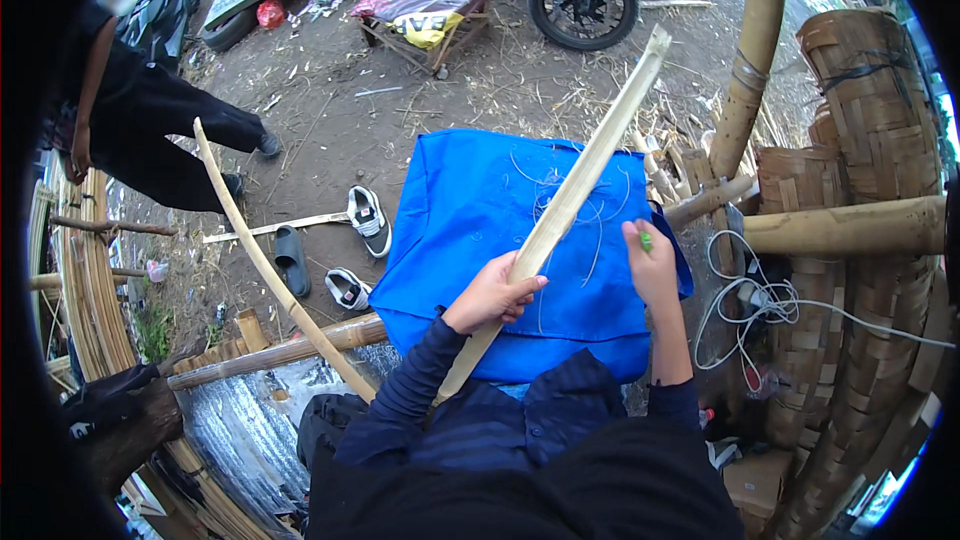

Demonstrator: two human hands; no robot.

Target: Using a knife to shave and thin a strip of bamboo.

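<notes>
A long, pale split bamboo strip point(575, 185) slants from my lap up to the far right, over a blue cloth point(430, 210) spread across my knees. My left hand point(500, 292) is closed around its lower part. To the right of the strip and apart from it, my right hand point(655, 265) is closed on a small thing with a bright green end point(646, 240); its other part is hidden by the fingers. Thin curled shavings point(590, 215) lie on the cloth between the strip and my right hand.
Bamboo poles point(840, 230) and rolled woven bamboo point(870, 90) stand at right, beside a coiled white cable point(765, 300). A curved bamboo strip point(270, 260) rises at left near shoes point(368, 220). Beyond are a person point(150, 110), a low covered stand point(420, 10) and a motorcycle point(580, 0).
</notes>
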